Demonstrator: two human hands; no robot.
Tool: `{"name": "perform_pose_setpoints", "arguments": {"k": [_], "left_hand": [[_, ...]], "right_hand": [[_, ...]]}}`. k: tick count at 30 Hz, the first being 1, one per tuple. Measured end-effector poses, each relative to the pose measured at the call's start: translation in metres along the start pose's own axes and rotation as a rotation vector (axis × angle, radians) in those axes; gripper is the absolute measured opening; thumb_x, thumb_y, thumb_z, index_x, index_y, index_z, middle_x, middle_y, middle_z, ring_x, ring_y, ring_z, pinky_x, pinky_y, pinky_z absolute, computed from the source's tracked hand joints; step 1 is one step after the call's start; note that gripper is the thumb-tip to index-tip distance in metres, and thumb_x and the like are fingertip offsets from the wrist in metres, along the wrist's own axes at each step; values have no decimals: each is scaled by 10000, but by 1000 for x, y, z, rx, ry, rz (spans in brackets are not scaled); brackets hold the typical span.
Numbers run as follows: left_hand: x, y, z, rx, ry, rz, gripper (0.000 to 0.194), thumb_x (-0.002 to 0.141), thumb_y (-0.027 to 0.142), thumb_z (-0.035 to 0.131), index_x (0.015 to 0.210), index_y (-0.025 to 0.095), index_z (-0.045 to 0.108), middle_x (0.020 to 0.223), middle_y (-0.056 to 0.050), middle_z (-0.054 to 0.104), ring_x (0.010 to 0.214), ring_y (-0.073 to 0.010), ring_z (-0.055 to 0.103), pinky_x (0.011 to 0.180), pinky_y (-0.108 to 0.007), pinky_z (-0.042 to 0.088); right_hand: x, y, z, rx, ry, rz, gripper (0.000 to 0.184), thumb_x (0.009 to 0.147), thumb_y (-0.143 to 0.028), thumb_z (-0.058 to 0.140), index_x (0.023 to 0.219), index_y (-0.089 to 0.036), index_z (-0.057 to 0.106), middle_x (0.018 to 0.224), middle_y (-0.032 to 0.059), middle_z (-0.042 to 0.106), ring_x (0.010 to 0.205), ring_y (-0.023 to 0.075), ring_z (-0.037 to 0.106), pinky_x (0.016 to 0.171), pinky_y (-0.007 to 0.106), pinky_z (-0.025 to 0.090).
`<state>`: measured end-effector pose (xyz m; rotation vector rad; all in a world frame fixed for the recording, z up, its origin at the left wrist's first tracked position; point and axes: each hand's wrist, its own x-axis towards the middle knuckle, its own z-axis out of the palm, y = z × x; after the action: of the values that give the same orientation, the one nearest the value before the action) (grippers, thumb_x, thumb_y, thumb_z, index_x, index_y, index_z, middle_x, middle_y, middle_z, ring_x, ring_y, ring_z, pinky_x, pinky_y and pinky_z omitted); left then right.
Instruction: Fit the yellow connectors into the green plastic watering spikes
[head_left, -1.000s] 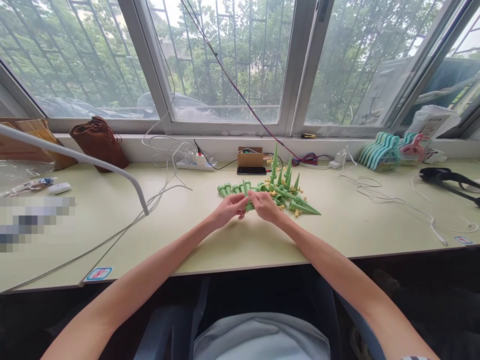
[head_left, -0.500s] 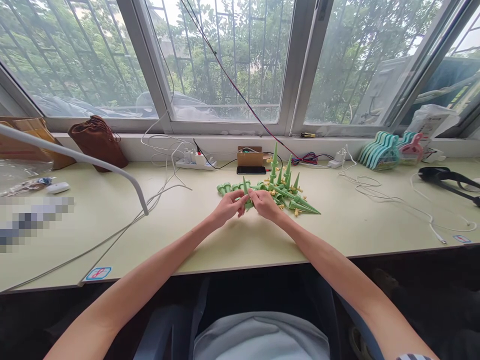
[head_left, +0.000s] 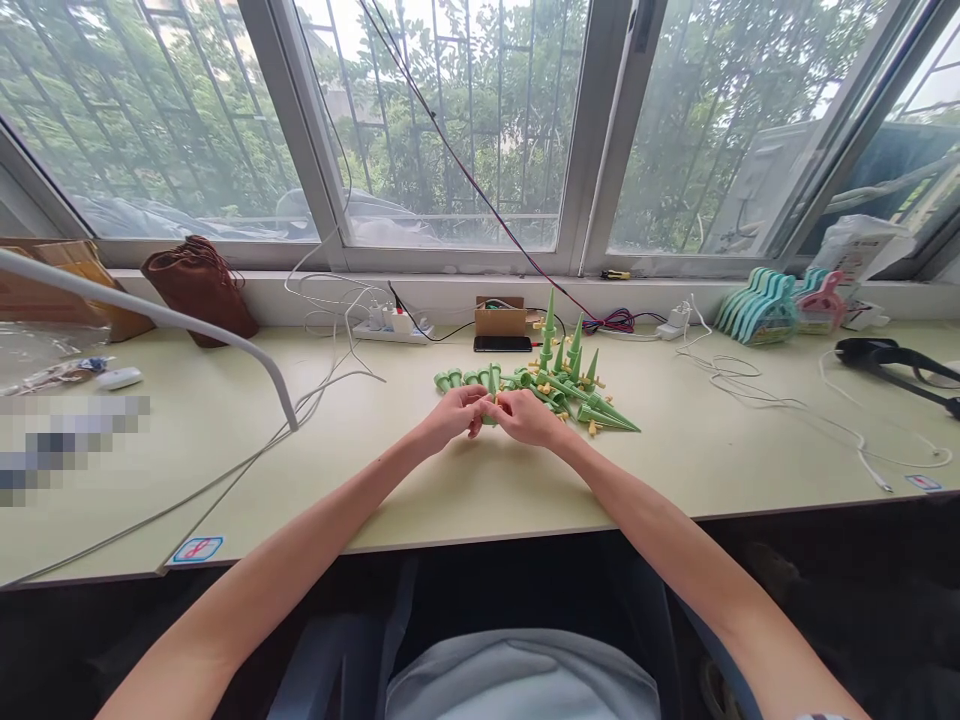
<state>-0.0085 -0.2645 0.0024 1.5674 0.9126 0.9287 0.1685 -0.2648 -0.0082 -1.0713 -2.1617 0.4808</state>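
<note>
Both hands meet in front of a pile of green plastic plant watering spikes (head_left: 606,415). My left hand (head_left: 451,418) is closed around a green watering spike (head_left: 493,378), whose pointed tip sticks up above the fingers. From the other side, my right hand (head_left: 527,416) pinches at the same spike, and a bit of yellow shows by the fingertips. Most of the held spike is hidden by the fingers. Several spikes behind stand upright with yellow valves (head_left: 593,429) on them; others lie on their sides.
Behind the pile sit a black phone (head_left: 502,344) and a small cardboard box (head_left: 501,318). A power strip (head_left: 391,328) with white cables is at the back. Teal hangers (head_left: 759,305) and black goggles (head_left: 892,355) stand right. A grey curved rod (head_left: 225,338) crosses the left side.
The right fingers have shifted slightly on the held spike, lower and closer to the left fingers. The left fingers have regripped a little. The pile stays as it was.
</note>
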Motion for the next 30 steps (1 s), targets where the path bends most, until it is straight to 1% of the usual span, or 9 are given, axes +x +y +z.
{"name": "perform_pose_setpoints", "arguments": {"k": [3,6,10,15,23,27,30], "left_hand": [[1,0,0,8,10,-3,342,795,446,740,733,165,555,565,21,519,443,-76,462,437,-220,409],[-1,1,0,-15,-7,-6,380,792,471,741,705,171,525,565,31,495,455,-74,455,443,-221,425],[-2,2,-1,-39,-30,-4,454,802,540,720,659,176,489,550,46,441,470,-72,441,454,-219,439],[-2,-1,-3,-35,-59,-11,478,811,582,697,664,173,498,579,43,445,491,-76,466,470,-222,456],[-2,-2,-4,-31,-94,-35,481,835,585,671,670,169,494,623,35,472,531,-74,489,508,-217,469],[-3,1,-3,-60,-102,-42,496,802,571,716,655,169,465,629,39,466,540,-67,482,519,-210,466],[-4,3,-2,-74,-102,-55,509,798,600,714,664,166,483,639,35,468,553,-66,469,528,-211,472]], "right_hand": [[0,-2,-1,-13,6,13,554,963,-596,434,577,-203,373,525,-34,402,523,97,338,534,252,247],[-1,-3,-1,-5,2,5,541,966,-572,443,578,-202,372,518,-39,384,518,94,334,538,253,242],[-2,-3,1,9,1,-9,497,968,-482,471,574,-199,365,516,-44,370,517,90,337,544,255,232],[-5,-5,4,-55,1,-10,475,966,-411,497,563,-195,366,504,-41,378,514,89,316,559,262,227],[-8,-11,3,-174,-10,6,453,974,-397,508,581,-184,436,530,-22,452,523,92,337,568,256,237],[-7,-13,1,-174,-9,3,458,971,-421,514,588,-182,435,530,-31,441,525,88,342,562,249,232],[-7,-13,0,-151,-1,-5,485,957,-462,539,581,-183,412,528,-35,434,525,83,336,559,248,228]]}}
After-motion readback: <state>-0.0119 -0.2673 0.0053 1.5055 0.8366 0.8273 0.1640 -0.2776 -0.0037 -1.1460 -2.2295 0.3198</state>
